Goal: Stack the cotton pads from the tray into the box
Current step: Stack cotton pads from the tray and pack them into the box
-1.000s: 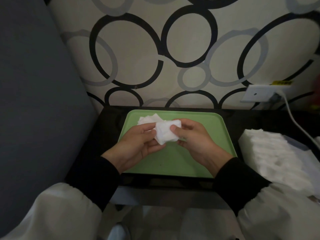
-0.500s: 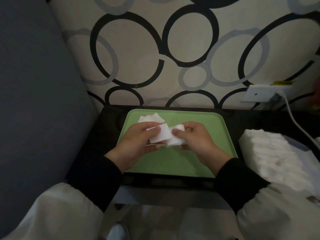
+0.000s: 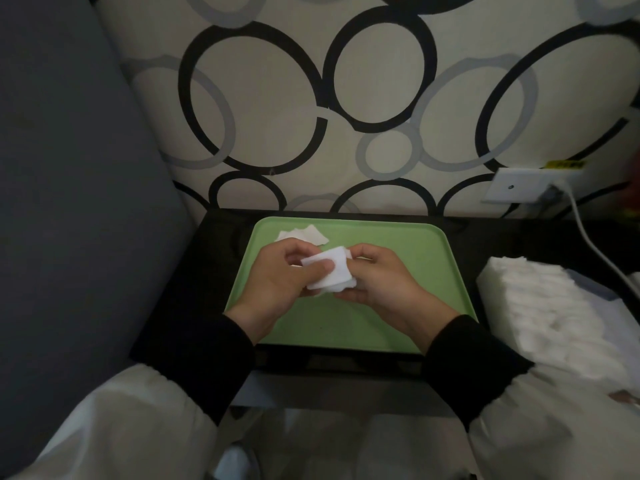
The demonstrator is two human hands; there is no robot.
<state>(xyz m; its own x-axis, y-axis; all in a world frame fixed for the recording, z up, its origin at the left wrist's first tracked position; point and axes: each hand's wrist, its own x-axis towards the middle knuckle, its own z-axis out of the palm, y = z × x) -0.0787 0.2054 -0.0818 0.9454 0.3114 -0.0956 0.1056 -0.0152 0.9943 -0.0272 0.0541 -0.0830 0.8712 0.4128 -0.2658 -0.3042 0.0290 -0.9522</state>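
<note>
Cotton pads [image 3: 330, 270] now one overlapped bundle between left hand [image 3: 277, 282] and right hand [image 3: 384, 284].

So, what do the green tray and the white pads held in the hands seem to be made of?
Green tray: probably plastic, matte; one even colour, rounded raised rim. Held pads: soft cotton-like fibre, matte white; thin sheets, edges slightly uneven.

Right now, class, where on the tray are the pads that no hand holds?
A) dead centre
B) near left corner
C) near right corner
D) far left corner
D: the loose pads lie in the far left corner of the tray, beyond the stack that the left hand and right hand hold.
</note>
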